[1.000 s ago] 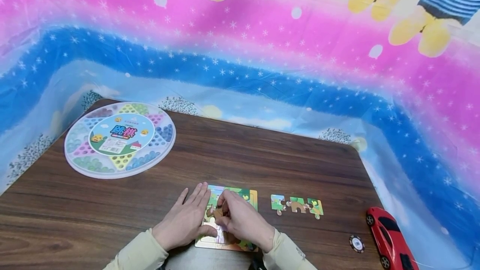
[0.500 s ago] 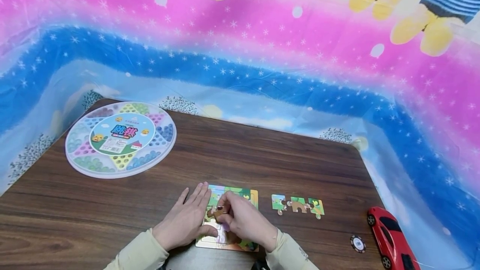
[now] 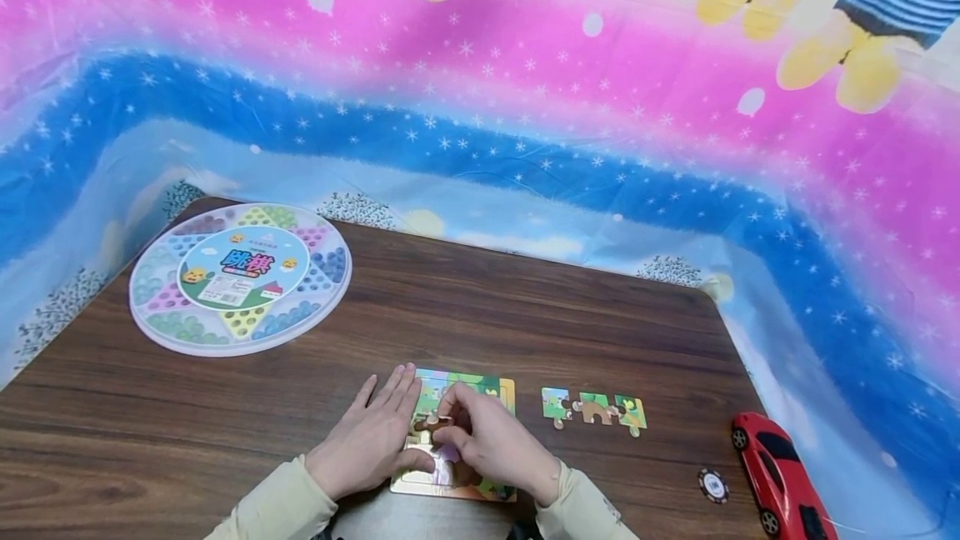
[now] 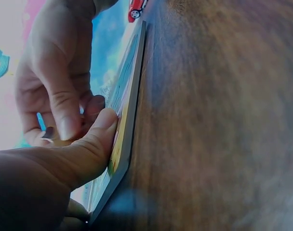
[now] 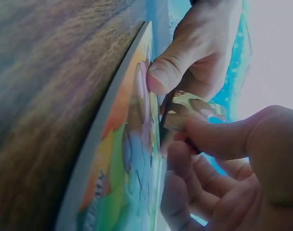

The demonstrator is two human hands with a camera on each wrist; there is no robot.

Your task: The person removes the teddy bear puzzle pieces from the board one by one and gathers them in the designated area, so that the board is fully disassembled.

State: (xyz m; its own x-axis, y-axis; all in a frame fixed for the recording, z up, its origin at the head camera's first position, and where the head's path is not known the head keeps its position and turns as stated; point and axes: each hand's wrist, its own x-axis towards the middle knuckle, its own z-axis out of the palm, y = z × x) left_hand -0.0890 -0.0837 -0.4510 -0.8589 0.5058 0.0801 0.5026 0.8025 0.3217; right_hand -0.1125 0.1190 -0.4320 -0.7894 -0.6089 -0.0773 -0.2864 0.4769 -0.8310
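A tray puzzle (image 3: 420, 486) with a colourful cartoon picture lies flat on the wooden table, partly covered by both hands. My left hand (image 3: 367, 444) lies along its left side, fingers extended and thumb pressing the board's surface. Between thumb and fingertips, my right hand (image 3: 491, 436) pinches a brown and green puzzle piece (image 5: 194, 107). In the right wrist view the piece stands tilted, close over the board and near the left thumb (image 5: 161, 77). The right fingers hide part of the piece and the middle of the board.
Several interlocked puzzle pieces (image 3: 595, 409) lie right of the board. Farther right are a poker chip (image 3: 713, 486) and a red toy car (image 3: 783, 473). A round Chinese checkers set (image 3: 243, 277) sits at the back left. A printed cloth (image 3: 480, 132) hangs behind the table.
My right fingers have turned and tilted the puzzle piece slightly over the same spot of the board. The left hand has kept its place.
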